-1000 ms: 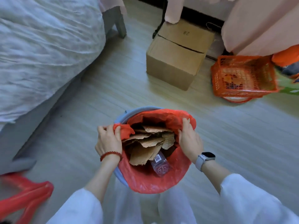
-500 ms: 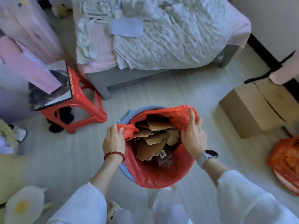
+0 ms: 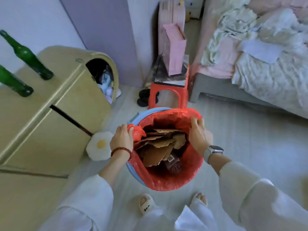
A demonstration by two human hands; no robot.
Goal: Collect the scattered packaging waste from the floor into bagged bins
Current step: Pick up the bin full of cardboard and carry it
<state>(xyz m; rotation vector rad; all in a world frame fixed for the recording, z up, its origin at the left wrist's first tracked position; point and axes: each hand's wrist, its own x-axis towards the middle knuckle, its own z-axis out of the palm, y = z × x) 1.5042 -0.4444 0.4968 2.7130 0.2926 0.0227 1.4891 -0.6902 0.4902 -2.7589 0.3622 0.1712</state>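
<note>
A blue bin (image 3: 133, 118) lined with a red plastic bag (image 3: 171, 182) is held up in front of me, above the floor. Torn cardboard pieces (image 3: 158, 150) and a clear plastic bottle (image 3: 174, 165) lie inside it. My left hand (image 3: 120, 141) grips the bunched red bag at the bin's left rim. My right hand (image 3: 198, 135) grips the bag and rim on the right side, fingers curled over the edge.
A red plastic stool (image 3: 168, 95) with a pink box (image 3: 175, 50) stands just beyond the bin. A beige cabinet (image 3: 41, 114) with two green bottles (image 3: 27, 55) is at left, a bed (image 3: 260, 64) at right. An egg-shaped cushion (image 3: 99, 145) lies on the floor.
The view has swung round to the left with the bin: the cardboard box and orange basket are gone, and the stool, cabinet and bed have come in. Both hands keep their grip.
</note>
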